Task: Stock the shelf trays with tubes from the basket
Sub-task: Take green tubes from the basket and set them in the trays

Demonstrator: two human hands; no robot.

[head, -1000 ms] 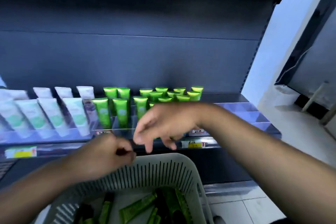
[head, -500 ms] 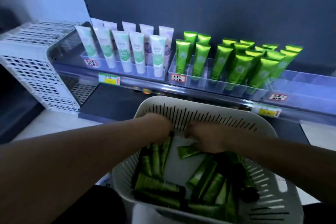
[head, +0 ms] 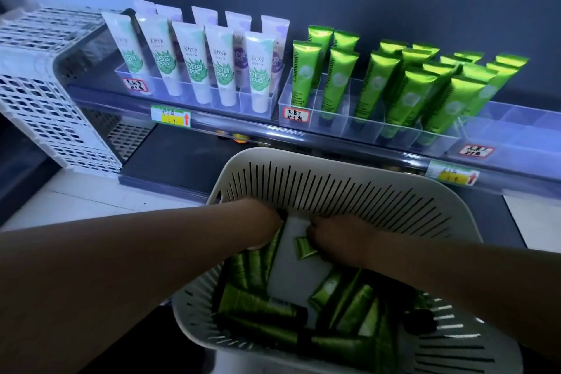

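Basket (head: 349, 179): white, slotted walls, low in the foreground just below the shelf edge. Contents: loose dark-green tubes (head: 261, 304) with black caps, lying flat and criss-crossed over most of the floor; a bare white patch of floor shows in the middle.

Left hand (head: 261, 222): inside the basket at the far left wall, knuckles up, fingers curled down onto the upper ends of several tubes lying side by side. Grip: closed-looking, but the fingertips are hidden, so whether it has hold of a tube cannot be told.

Right hand (head: 337, 237): inside the basket near the far wall, just right of the left hand. Grip: fingers pinched round 1 short green tube (head: 305, 247), whose flat crimped end sticks out toward the left.

Shelf (head: 236, 130): clear front rail with 2 yellow-and-green price tags.

Left tray (head: 194, 97): clear plastic, red-bordered handwritten label. Holds 5 white tubes (head: 194, 67) with green leaf print, caps down, in the front row; white tubes with purple print behind them.

Middle tray (head: 361, 127): clear, divided into compartments, red-bordered label at its left front. Holds bright green tubes (head: 303, 73) standing caps down, leaning back, several rows deep; the leftmost reads "Chamomile".

Right tray (head: 522, 143): clear, divided, labelled; the compartments in view hold no tubes.

White lattice crate (head: 45, 94): at the left end of the shelf.
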